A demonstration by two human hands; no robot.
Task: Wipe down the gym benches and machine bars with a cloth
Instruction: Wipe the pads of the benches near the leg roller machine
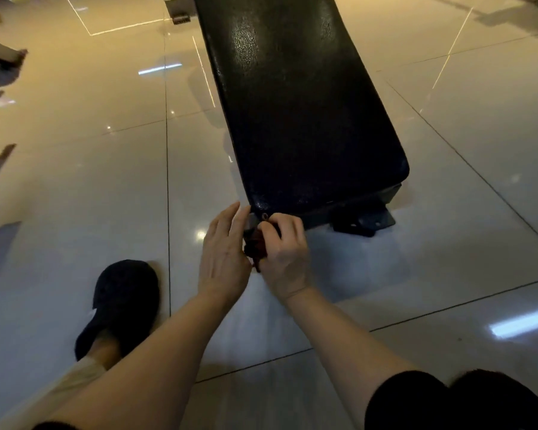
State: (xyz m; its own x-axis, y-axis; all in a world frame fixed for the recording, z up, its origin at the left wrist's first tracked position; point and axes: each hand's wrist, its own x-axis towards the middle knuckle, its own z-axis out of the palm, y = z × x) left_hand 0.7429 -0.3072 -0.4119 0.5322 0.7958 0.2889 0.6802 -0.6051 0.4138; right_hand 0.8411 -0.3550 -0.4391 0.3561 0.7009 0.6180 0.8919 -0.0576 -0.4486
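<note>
Two hands meet at the near corner of the black padded bench point(298, 119). Right hand point(284, 254) has its fingers curled round a dark reddish cloth point(255, 246), holding it at the corner's underside. Left hand point(224, 259) lies just beside, fingers straight, fingertips touching the corner edge. Bench foot bracket point(365, 223) sits right of the hands on the glossy tiled floor point(75, 169). Black slipper point(121, 302) lies below and left of them.

Floor point(479, 150): glossy pale tiles, dark grout lines, light reflections seen throughout. Borne directly on it: black padded bench point(298, 103), supported on a dark bolted base plate point(367, 223); black slipper point(121, 302), worn on a foot, placed left of the bench end.
</note>
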